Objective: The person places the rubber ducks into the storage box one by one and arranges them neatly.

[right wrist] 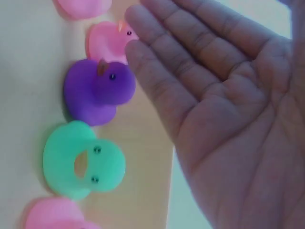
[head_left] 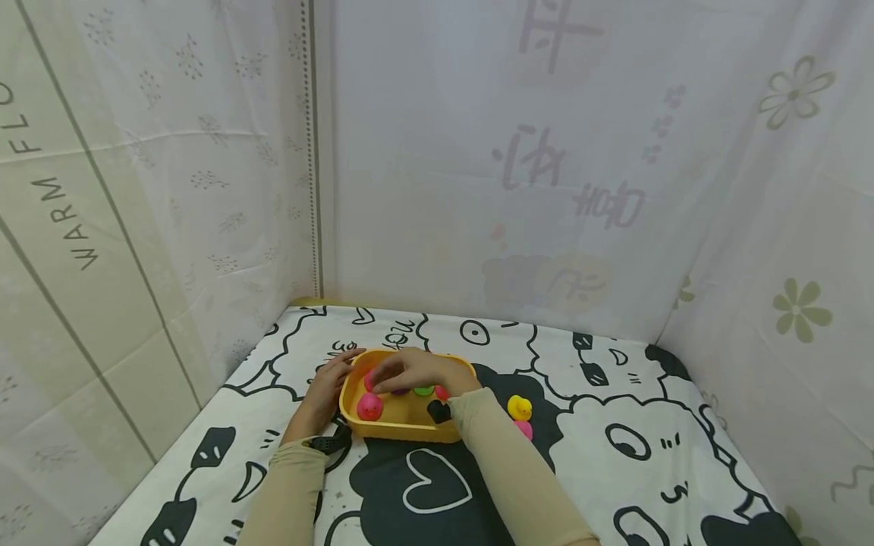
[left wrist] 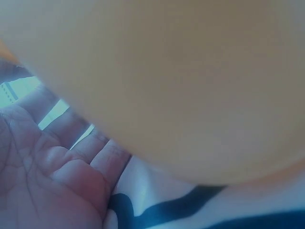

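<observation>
A yellow bin (head_left: 403, 432) holds several toy ducks. Pink ducks (head_left: 370, 407) sit at its left side, where my right hand (head_left: 416, 370) reaches in from above. In the right wrist view the fingers are straight, with the tips overlapping a pink duck (right wrist: 102, 40); contact cannot be made out. A purple duck (right wrist: 100, 90) and a green duck (right wrist: 83, 160) stand in line below it, with another pink duck (right wrist: 57, 214) at the bottom edge. My left hand (head_left: 334, 379) rests against the bin's left side, its spread fingers running along the outer wall (left wrist: 181, 86).
Right of the bin, on the black-and-white patterned cloth (head_left: 601, 470), stand a yellow duck (head_left: 520, 408) and a pink duck (head_left: 524, 429). Light printed curtains (head_left: 444, 189) enclose the table at the back and both sides.
</observation>
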Demonstrator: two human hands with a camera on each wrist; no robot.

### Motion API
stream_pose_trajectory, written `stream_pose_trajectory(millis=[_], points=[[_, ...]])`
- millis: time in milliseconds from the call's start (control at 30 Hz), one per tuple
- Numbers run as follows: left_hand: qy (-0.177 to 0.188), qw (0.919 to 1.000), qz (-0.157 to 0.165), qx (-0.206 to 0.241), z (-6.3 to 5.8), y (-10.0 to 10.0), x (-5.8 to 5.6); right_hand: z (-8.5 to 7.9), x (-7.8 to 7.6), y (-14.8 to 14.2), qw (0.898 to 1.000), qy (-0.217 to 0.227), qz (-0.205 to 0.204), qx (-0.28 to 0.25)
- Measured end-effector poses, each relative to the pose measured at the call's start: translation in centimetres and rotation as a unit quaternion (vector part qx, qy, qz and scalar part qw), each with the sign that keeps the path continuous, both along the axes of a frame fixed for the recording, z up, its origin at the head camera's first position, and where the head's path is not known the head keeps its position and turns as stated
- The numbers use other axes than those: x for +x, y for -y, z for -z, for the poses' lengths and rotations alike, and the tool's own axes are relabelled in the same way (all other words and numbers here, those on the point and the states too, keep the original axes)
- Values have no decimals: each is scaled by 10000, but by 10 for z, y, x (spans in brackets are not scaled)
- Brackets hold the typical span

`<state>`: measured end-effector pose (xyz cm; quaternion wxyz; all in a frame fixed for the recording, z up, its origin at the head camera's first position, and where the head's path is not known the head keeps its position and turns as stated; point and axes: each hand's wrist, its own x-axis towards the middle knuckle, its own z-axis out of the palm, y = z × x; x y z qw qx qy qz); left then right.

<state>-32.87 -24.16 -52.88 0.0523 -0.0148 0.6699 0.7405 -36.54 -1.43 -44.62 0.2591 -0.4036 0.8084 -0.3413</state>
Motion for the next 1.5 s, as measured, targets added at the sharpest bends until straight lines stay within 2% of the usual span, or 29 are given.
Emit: stream_pose_trajectory(millis=[167,600,833,1100,1333,1500], points=[[54,10000,33,41,-1,-1,1,1,-1,-14,9992,-350,19,-172],[122,9999,-27,-14,2,1,1,10,0,-44,9973,-561,269,-389],[151,9998,-94,18,1,-2,0,6,3,-66,9942,-857,400,-509],[16,10000,-62,10,0,0,-1,0,10,-93,9899,-797,621,-991],[21,9999,-112,-48,-2,-1,-1,-3,11,-116,9871,-930,868,-973],[13,9999,-91,-86,0,-2,-2,1,14,-140,9845,-737,1076,-1169]])
